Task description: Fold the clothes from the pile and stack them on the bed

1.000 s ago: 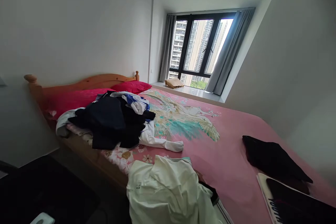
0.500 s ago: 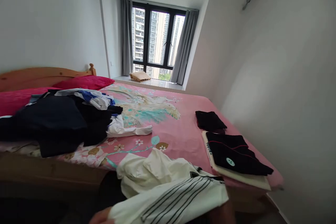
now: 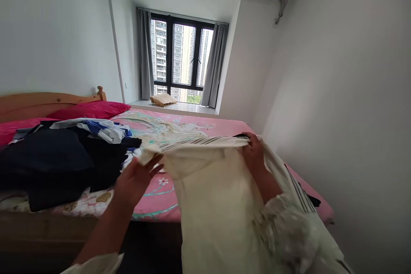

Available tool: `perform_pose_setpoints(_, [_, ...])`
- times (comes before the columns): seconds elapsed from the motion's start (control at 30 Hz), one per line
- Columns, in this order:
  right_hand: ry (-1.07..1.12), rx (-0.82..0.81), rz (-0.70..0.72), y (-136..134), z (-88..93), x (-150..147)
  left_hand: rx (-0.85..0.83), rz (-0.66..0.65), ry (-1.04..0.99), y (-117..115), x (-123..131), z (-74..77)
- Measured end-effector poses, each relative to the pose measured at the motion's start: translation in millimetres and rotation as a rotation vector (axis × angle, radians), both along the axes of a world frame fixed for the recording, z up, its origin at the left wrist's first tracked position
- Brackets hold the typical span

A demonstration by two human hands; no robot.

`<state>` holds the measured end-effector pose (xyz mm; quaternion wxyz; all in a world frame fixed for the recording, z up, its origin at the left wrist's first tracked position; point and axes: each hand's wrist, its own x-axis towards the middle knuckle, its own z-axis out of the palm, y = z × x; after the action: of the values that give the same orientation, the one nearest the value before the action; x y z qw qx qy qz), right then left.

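Note:
A cream garment [image 3: 215,197] with dark stripes hangs stretched between my hands, in front of the bed. My left hand [image 3: 136,175] grips its upper left corner, fingers closed on the cloth. At the upper right, by a dark patch, my right hand [image 3: 253,150] holds the same garment. A striped part [image 3: 298,188] drapes down over the right side, beyond my right forearm. The garment covers most of the folded clothes; only a black edge [image 3: 314,200] of them shows.
A heap of dark clothes [image 3: 61,150] with white and blue pieces lies on the left of the bed [image 3: 224,124]. Behind it are red pillows [image 3: 93,110] and a wooden headboard [image 3: 48,99]. A brown package [image 3: 163,99] rests on the windowsill. A wall rises at the right.
The cream garment has been lifted from low by the bed's edge and spread out. Both hands have risen into fuller view. The camera's view has tilted up and shifted right.

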<state>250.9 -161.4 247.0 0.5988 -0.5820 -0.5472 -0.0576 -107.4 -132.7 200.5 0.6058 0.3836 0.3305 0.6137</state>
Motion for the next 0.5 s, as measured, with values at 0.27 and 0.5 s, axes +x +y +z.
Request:
perform_pose_setpoints(0.27, [-0.188,-0.409,0.068,27,-164.3,-2,-0.619,0.132,0.078,69,-15,-120.4])
perform_pose_setpoints(0.5, [-0.432,-0.542,-0.171,7,-300.0,-46,-0.751,0.125,-0.004,107,-13,-149.9])
